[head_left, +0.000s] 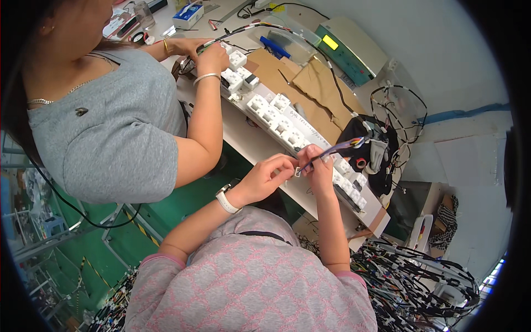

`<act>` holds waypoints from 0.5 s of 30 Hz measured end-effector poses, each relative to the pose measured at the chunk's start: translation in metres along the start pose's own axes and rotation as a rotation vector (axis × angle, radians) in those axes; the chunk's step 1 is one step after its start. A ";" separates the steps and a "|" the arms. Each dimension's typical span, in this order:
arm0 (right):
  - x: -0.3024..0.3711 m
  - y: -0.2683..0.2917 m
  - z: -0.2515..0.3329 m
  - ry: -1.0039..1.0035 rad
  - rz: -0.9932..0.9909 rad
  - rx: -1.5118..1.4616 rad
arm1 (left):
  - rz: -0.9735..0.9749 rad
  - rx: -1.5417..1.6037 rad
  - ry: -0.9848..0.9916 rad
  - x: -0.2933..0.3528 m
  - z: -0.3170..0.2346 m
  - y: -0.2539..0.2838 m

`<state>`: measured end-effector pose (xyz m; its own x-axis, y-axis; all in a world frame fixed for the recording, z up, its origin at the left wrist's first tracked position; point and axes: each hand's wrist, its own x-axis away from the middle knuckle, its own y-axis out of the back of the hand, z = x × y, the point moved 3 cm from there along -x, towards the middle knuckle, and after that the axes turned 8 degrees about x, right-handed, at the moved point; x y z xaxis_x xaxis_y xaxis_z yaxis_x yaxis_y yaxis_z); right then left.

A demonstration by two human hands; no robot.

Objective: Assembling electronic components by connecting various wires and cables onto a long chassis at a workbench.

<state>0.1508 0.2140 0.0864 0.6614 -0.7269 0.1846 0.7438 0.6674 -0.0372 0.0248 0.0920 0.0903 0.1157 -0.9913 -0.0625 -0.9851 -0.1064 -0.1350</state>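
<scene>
My right hand (317, 169) is closed around a bundle of wires (335, 149), mostly purple and blue, whose colored ends fan out toward the upper right. Just below its fingertips hangs a small white connector (298, 172). My left hand (270, 178) is beside the connector with its thumb and forefinger pinched; whatever lies between them is too small to make out. Both hands are over the near edge of a long white board (307, 129) that carries a row of white connector blocks (285, 129).
At the left a co-worker in a grey shirt (110, 127) handles a long black cable (276, 25) at the board's far end. Behind the board lie cardboard (318, 83) and a green-fronted test box (349, 48). Many cable harnesses (409, 282) are piled at the lower right.
</scene>
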 end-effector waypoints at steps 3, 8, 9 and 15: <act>-0.001 0.003 0.003 0.037 0.016 -0.033 | 0.007 0.272 0.056 0.002 0.013 0.001; -0.004 0.005 -0.004 0.002 0.008 -0.062 | 0.087 0.675 0.220 0.004 0.021 -0.005; -0.005 0.006 -0.006 -0.020 0.055 -0.119 | 0.087 0.677 0.217 0.004 0.025 -0.006; -0.001 0.010 -0.013 0.078 0.144 -0.156 | -0.401 0.463 -0.089 0.000 0.032 0.004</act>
<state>0.1589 0.2197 0.0732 0.7630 -0.6401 0.0906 0.6429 0.7365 -0.2103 0.0247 0.0944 0.0580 0.4955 -0.8686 0.0030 -0.7074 -0.4055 -0.5790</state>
